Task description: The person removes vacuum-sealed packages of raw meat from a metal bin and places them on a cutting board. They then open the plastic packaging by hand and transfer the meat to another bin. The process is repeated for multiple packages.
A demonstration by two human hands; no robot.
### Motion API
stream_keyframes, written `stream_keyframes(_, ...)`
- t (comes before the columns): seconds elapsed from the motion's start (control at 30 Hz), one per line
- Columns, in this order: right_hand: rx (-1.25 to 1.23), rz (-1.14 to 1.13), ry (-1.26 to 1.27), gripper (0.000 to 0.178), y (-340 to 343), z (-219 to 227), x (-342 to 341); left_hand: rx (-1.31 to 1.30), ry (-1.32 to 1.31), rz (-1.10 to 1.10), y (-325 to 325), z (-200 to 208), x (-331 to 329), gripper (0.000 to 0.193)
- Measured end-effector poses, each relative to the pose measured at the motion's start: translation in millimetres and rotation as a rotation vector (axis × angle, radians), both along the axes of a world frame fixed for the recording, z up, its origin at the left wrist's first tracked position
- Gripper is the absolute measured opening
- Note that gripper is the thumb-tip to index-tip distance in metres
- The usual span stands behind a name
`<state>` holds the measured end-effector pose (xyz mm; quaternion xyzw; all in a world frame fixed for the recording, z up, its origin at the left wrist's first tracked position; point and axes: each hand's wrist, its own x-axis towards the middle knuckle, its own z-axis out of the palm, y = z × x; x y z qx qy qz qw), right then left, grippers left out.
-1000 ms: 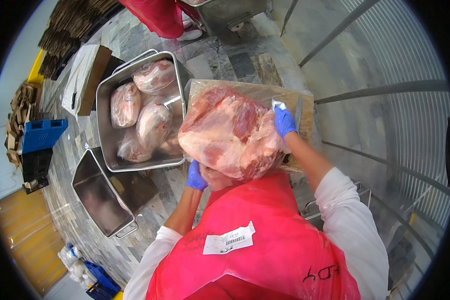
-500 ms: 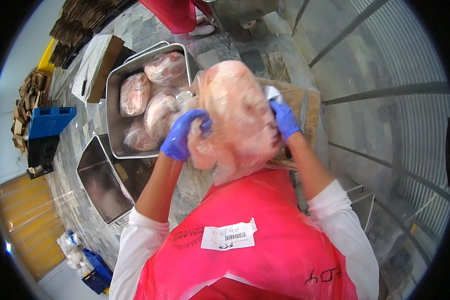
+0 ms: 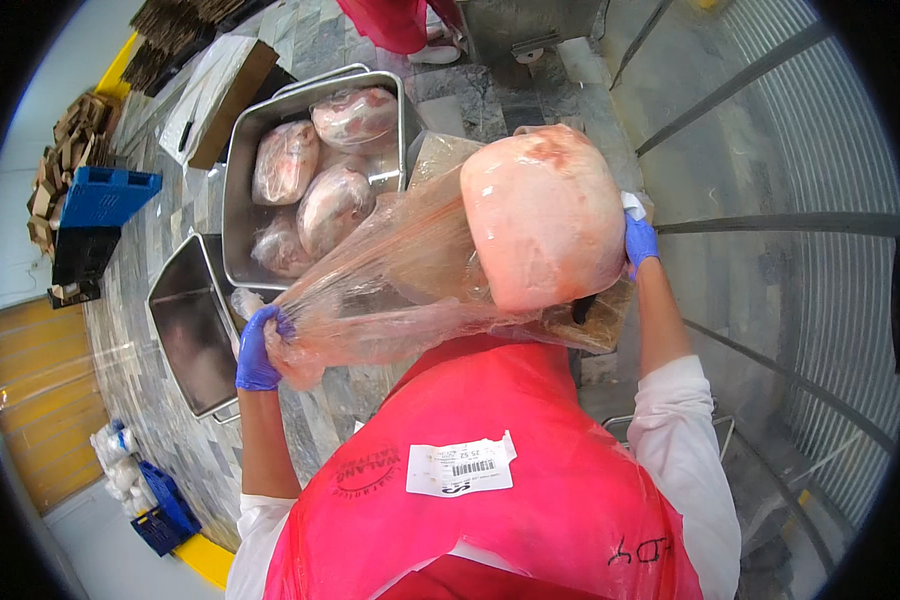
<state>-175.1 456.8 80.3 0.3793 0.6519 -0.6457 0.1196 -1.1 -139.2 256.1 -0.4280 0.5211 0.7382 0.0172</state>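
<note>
A large pale piece of raw meat (image 3: 545, 220) hangs over the board in front of me, with clear plastic wrap (image 3: 395, 255) stretching from it toward my left. My left hand (image 3: 260, 348), in a blue glove, is closed on the bunched end of that plastic. At the meat's right edge is my blue-gloved right hand (image 3: 641, 243), fingers curled, with a small white object (image 3: 634, 206) protruding from it. Its fingertips are partly hidden, so I cannot tell how it bears on the meat. Beneath the meat lies a brown board (image 3: 610, 322), mostly covered.
A metal tub (image 3: 232, 215) with several wrapped meat pieces (image 3: 336, 210) stands at the left, beside another metal tub (image 3: 150, 300). Behind them is a white box (image 3: 210, 95). A sheeted wall (image 3: 740, 270) runs along the right. A person in a red apron (image 3: 390, 22) stands far off.
My left hand has moved left and nearer, drawing the plastic out long. The meat has shifted right and shows a smooth pale side. My right hand has moved right with it.
</note>
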Motion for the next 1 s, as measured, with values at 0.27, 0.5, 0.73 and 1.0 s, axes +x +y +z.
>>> stream_keyframes(0.27, 0.947, 0.636, 1.065, 0.026, -138.0, 73.8, 34.3, -0.079, 0.252, -0.274, 18.8, 31.3, -26.9, 0.014)
stream_keyframes(0.5, -0.040, 0.746, 0.349, 0.022, -298.9, 46.5, 62.8, 0.172, 0.423, -0.357, 110.9, 34.8, -75.7, 0.031)
stream_keyframes(0.73, -0.794, 0.391, 0.140, 0.028, -285.9, -17.3, 70.4, 0.447, 0.299, -0.379, 159.4, -65.8, -77.0, 0.036)
stream_keyframes(1.0, 0.480, 0.777, 0.356, 0.020, -245.6, 72.7, 65.4, 0.734, 0.001, -0.715, 164.6, -122.8, -109.6, 0.034)
